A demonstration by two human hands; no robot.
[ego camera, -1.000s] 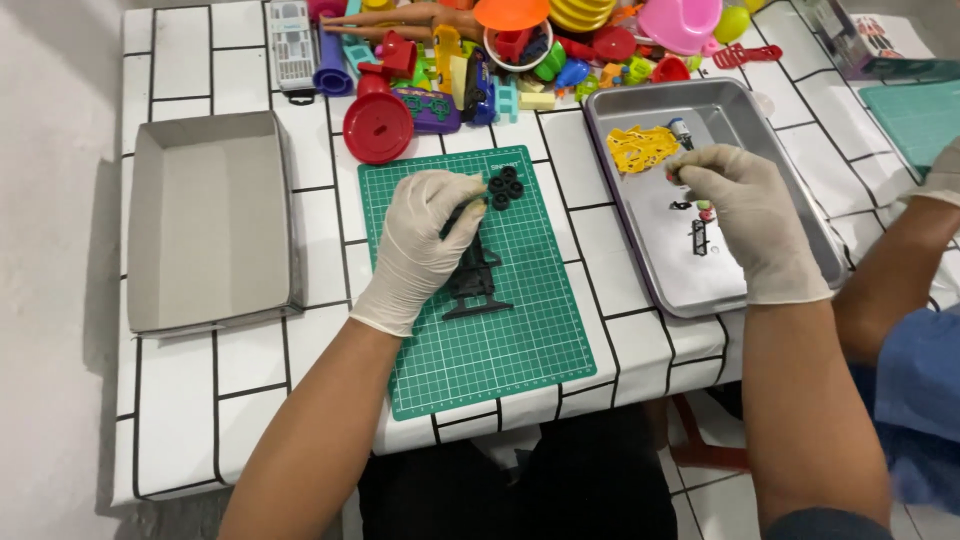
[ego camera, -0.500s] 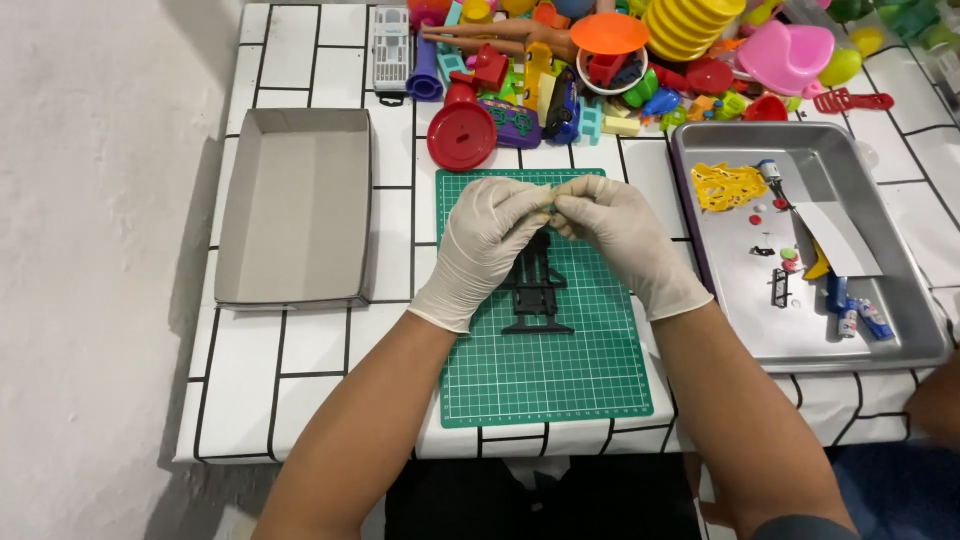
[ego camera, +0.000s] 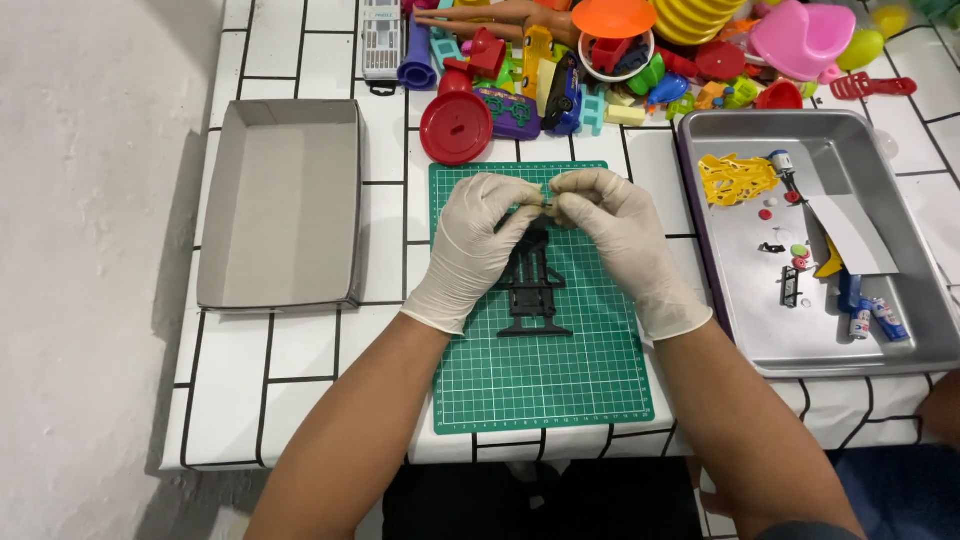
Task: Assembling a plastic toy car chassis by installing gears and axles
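Since 1 s ago: right hand point(ego camera: 618, 235) came off the metal tray point(ego camera: 900, 345), now meets left hand point(ego camera: 480, 245) over the green cutting mat point(ego camera: 545, 385). Both gloved, fingertips pinched together on top end of the black plastic chassis point(ego camera: 530, 295); exact grip pt hidden by fingers. Chassis lower end lies on the mat, mid-bench. Empty grey tray point(ego camera: 280, 205) to the left, toy pile point(ego camera: 600, 60) at far edge. Metal tray holds yellow part point(ego camera: 735, 178) + small bits.

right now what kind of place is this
Likely a toy repair or disassembly bench: gloved hands work a black toy frame on a green cutting mat, beside a metal tray of small parts and a toy pile.
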